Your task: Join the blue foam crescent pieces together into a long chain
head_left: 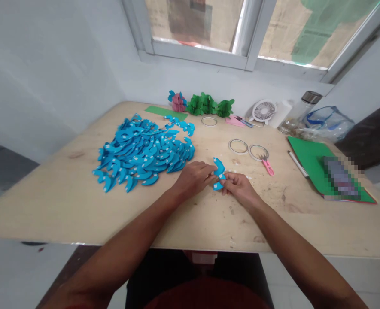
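Right of the heap of blue paper crescents [147, 150]: one blue paper crescent [219, 164], pinched by the fingertips of left hand [194, 176] and right hand [239, 186], bearing white squares [221, 176] like many heaped, apparently part-finished, remaining count not determinable

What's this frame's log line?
left hand: touching blue piece | right hand: pinching same piece | left: blue pile | rear: white fan

Blue paper crescent [220, 165] partly covered by left hand [194, 177] and right hand [240, 186], item [342, 176] on green sheet [310, 163] pixelated, window [196, 55] cropped at top edge, underside of blue pile [144, 150] hidden.
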Motion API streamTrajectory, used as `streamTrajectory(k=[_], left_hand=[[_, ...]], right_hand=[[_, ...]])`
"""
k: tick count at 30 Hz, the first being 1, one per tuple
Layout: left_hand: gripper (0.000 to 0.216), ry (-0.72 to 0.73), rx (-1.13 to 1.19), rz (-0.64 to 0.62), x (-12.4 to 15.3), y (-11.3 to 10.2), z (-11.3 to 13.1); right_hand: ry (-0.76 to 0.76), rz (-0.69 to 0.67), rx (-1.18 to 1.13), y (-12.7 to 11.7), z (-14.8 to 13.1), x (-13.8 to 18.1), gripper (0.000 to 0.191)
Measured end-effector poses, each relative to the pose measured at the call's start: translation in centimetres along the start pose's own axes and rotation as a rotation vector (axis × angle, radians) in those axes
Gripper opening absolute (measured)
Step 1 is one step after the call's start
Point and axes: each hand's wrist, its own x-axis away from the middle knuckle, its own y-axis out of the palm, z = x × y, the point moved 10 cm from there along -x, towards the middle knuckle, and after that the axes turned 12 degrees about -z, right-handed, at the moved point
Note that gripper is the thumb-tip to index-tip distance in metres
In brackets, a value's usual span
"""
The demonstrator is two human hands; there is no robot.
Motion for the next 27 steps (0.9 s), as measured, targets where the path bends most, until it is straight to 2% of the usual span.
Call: streamTrajectory(k=[10,17,27], left_hand=[[0.020,-0.018,0.003,-0.006,0.0,0.1,-0.2],[0.030,-0.030,0.059,0.043,0.2,0.2,-0.7],[0.029,-0.040,0.142,0.080,0.4,0.0,-1.2]], right_hand=[[0.003,0.000,-0.010,-0.1,0.3,-0.1,0.025],[0.001,0.017,0.015,-0.4,0.1,-0.1,0.027],[0.005,0.027,0.008,-0.5,0.1,-0.1,0.026]])
